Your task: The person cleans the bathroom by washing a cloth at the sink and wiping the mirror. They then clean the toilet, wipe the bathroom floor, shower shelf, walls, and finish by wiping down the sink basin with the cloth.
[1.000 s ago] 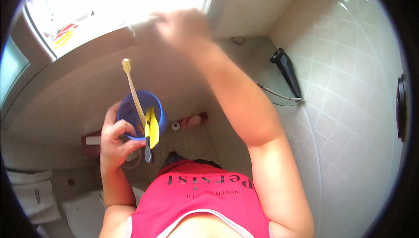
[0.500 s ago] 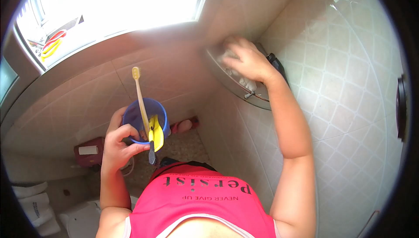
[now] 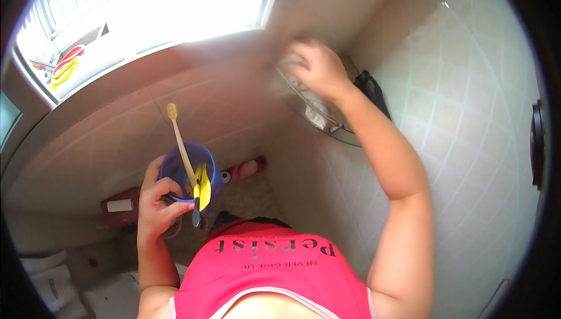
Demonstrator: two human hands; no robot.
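My left hand (image 3: 160,199) grips a blue cup (image 3: 215,170) by its side. In the cup stands a pale toothbrush (image 3: 182,146) with its yellowish head up; a yellow item (image 3: 204,189) and a dark-headed brush (image 3: 197,212) lean over the rim near my thumb. My right hand (image 3: 312,67) is over the corner glass shelf (image 3: 340,133), its fingers bent and blurred; whether anything is between them cannot be made out. A crumpled white item (image 3: 315,113) lies on the shelf just below that hand.
A black object (image 3: 372,92) rests at the shelf's right end against the tiled wall. Red and yellow scissors (image 3: 67,66) lie on the window sill at the upper left. Low down are a dark red box (image 3: 120,207) with a white label and a pink item (image 3: 248,169).
My right hand has moved from the window ledge across to the corner shelf and now sits slightly up and left of its position half a second ago. The cup remains in my left hand.
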